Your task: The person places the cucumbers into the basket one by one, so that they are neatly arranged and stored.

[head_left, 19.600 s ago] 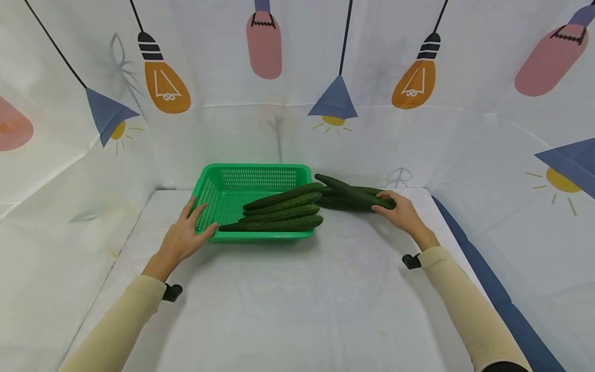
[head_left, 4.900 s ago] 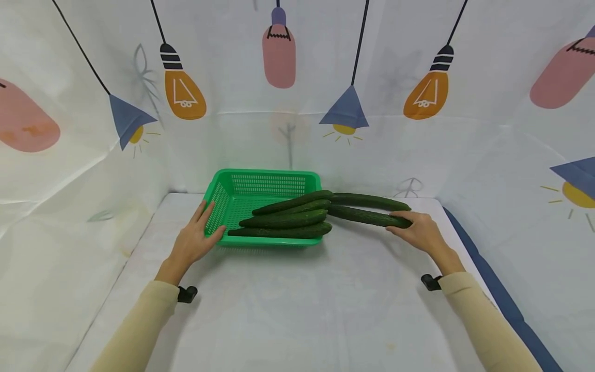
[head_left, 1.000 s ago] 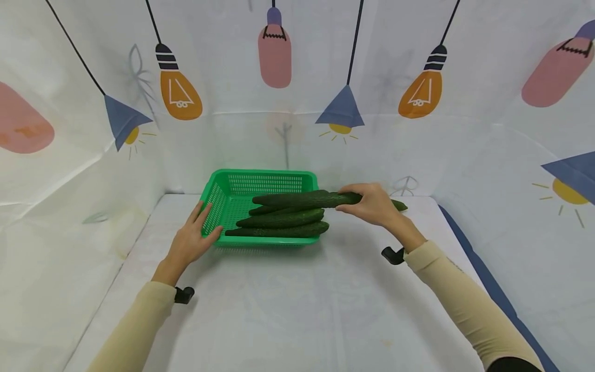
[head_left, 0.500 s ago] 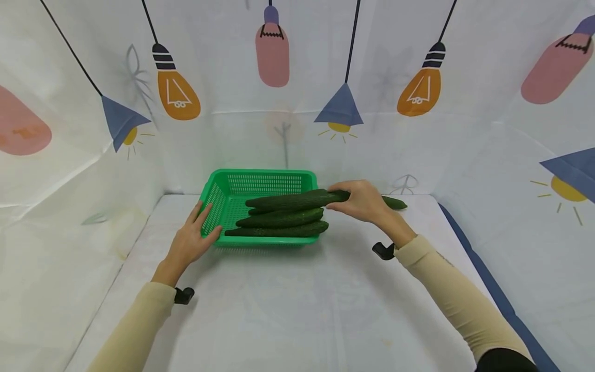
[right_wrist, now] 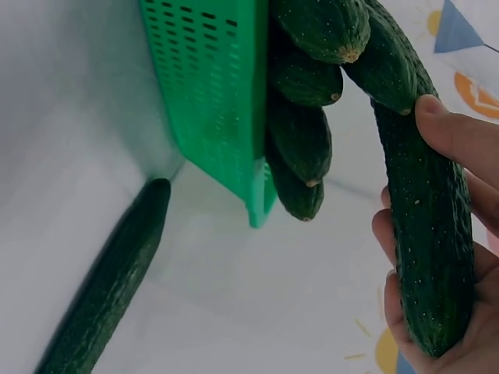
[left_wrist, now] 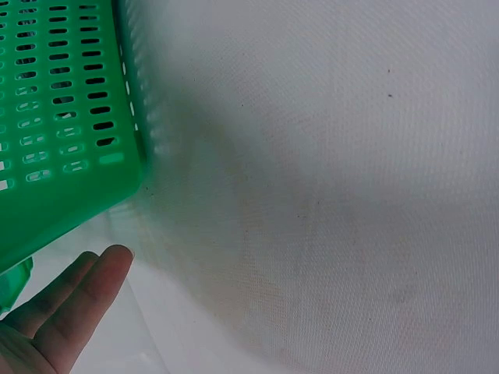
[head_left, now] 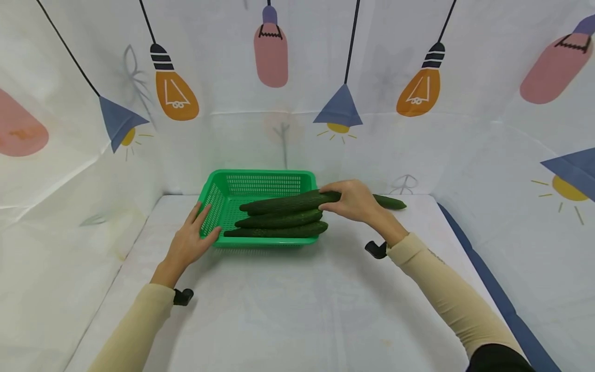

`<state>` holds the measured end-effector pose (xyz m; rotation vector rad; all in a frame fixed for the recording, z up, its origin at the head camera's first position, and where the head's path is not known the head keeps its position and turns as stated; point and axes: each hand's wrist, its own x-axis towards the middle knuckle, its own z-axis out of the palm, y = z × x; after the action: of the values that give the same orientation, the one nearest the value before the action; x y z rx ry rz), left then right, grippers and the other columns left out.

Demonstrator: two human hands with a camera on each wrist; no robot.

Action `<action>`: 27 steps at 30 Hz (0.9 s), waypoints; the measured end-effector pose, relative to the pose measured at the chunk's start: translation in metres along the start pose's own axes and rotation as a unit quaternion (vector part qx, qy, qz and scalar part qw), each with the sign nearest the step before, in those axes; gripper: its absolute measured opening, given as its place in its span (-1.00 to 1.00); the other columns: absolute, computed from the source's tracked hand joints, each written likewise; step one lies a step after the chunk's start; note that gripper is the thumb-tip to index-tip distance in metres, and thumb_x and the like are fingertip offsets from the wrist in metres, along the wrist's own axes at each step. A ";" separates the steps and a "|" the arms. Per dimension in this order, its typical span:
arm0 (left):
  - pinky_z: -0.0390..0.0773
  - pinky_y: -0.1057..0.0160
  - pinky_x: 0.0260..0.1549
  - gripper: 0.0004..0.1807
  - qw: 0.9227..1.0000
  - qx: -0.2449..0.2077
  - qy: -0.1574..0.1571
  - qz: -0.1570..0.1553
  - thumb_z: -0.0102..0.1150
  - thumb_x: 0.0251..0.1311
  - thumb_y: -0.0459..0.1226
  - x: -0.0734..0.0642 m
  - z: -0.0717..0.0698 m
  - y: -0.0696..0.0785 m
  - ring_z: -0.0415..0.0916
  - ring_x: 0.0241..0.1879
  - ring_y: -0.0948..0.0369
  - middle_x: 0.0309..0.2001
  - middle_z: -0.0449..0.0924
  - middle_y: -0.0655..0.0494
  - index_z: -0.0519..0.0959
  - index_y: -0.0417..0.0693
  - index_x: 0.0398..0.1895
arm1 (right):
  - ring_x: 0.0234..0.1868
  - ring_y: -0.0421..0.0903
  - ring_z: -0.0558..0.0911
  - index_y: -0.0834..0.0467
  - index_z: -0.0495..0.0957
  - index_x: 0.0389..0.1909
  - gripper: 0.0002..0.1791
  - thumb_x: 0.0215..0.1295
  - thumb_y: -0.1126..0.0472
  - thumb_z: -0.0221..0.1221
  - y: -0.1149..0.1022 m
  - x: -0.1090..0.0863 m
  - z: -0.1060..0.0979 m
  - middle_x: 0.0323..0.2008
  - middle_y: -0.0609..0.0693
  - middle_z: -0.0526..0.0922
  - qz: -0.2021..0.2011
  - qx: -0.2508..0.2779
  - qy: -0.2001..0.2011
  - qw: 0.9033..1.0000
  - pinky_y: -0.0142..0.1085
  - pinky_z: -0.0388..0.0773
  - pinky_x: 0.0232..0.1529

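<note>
My right hand (head_left: 354, 201) grips a long dark green cucumber (head_left: 297, 200) near its right end. That cucumber reaches left above the others in the green plastic basket (head_left: 262, 172); whether it touches them I cannot tell. Several cucumbers (head_left: 279, 220) lie side by side in the basket, their right ends over the rim. In the right wrist view, fingers and thumb wrap the bumpy cucumber (right_wrist: 429, 226). Another cucumber (head_left: 390, 202) lies on the table behind my right hand. My left hand (head_left: 188, 248) rests at the basket's left front corner, fingers straight and spread.
A white cloth covers the table (head_left: 288, 305). Behind it hangs a white curtain (head_left: 228, 139) printed with lamps and bulbs, close to the basket's back. Blue fabric (head_left: 483, 263) runs along the right table edge.
The right hand has lifted a cucumber from the table on the right and carried it left over the basket. Fewer cucumbers lie outside than at first. The left hand stays at the basket corner.
</note>
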<state>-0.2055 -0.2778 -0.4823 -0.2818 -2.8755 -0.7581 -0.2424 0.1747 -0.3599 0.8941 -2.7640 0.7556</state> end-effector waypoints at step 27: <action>0.59 -0.32 -0.26 -0.14 1.000 -0.001 0.009 0.004 0.06 0.43 0.15 0.000 0.002 -0.003 0.61 -0.01 -0.43 0.66 -0.08 -0.20 0.12 -0.05 0.64 | -0.43 -0.15 0.70 0.08 0.77 0.02 -0.61 0.23 -0.01 0.45 -0.020 0.024 0.025 -0.15 0.00 0.83 -0.021 -0.052 -0.020 0.998 -0.23 0.62 -0.39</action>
<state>-0.2068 -0.2793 -0.4851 -0.2857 -2.8562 -0.7574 -0.2493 0.1359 -0.3666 0.9538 -2.7804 0.5877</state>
